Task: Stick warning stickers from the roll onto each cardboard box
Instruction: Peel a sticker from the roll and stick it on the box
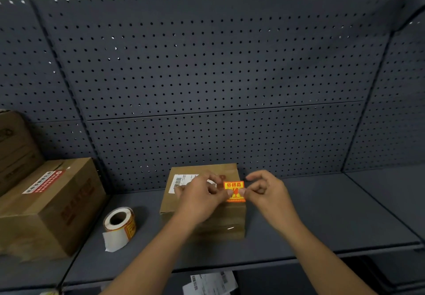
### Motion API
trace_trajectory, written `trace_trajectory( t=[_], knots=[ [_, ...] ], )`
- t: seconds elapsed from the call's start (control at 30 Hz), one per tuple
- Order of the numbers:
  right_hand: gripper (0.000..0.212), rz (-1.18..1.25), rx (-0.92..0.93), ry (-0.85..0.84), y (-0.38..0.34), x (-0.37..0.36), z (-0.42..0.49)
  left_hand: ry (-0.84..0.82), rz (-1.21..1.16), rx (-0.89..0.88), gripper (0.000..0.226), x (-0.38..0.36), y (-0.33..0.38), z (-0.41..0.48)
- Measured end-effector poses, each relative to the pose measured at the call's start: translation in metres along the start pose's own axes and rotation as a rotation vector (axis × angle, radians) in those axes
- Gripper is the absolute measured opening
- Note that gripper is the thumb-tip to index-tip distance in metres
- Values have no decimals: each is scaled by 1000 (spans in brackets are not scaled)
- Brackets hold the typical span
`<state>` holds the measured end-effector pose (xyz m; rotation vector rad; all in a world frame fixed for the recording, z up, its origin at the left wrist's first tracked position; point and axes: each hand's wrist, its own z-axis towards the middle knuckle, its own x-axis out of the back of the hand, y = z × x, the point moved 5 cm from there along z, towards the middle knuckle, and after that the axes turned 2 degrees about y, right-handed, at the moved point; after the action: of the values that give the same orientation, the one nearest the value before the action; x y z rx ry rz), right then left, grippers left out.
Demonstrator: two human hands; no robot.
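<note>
Cardboard big box [46,207] stands far left, with the sticker roll [119,222] beside it on the shelf [322,214]. Over the small box [225,223], the left hand [197,199] pinches the orange sticker [234,190] by its left edge, other fingers curled. The right hand [266,191] pinches the right edge. The sticker looks nearly square, its printed top toward the pegboard [207,65].

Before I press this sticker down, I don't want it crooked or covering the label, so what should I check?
1. Both the left hand and right hand pinch the sticker: ok.
2. The sticker is over the box top: ok.
3. The sticker sits clear of the shipping label: ok.
4. The sticker is square to the box edges: cannot tell.
5. The roll lies out of the way, left of the box: ok.
</note>
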<state>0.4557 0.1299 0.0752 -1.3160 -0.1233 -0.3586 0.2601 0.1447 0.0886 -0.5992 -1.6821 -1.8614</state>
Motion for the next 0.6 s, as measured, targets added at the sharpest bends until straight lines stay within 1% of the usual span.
trace_trajectory(
  t=[0.2,0.37,0.6],
  knots=[
    [27,-15,-27,-26,5,-8,0,-100,-72,68,33,-6,-17,4],
    [24,-17,-34,-17,9,-13,2,-99,-77,83,33,-7,-20,5],
    [21,-34,-34,-19,12,-14,3,-84,-34,52,29,-13,-23,7]
  ],
)
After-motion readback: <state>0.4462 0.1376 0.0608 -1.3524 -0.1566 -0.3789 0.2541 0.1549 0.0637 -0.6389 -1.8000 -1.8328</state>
